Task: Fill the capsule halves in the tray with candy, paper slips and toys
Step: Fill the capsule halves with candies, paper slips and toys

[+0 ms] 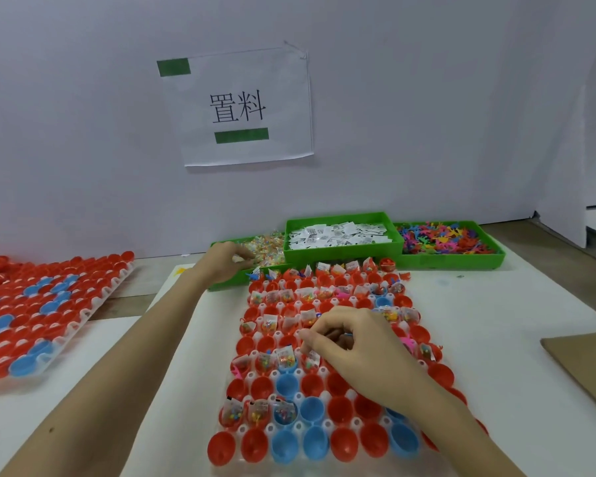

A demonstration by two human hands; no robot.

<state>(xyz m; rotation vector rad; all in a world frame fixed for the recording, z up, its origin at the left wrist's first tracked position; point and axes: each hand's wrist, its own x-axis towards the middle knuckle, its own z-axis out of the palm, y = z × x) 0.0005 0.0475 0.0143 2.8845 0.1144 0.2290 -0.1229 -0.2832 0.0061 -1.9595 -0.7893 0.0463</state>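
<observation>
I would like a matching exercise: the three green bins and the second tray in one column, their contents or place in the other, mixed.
Things:
1. left green bin
2. middle green bin
3. right green bin
4. second tray

Contents or place:
A. white paper slips
B. far left, holds red and blue capsule halves
C. wrapped candy, left hand reaching in
D. colourful small toys

Pairs: 1-C, 2-A, 3-D, 4-B

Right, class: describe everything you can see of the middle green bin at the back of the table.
The middle green bin looks like moulded plastic, rectangular and shallow, with a raised rim. It is heaped with small white paper slips bearing dark print. It sits against the wall, raised slightly above the candy bin on its left and the toy bin on its right, seemingly touching both. Neither hand touches it.
</observation>
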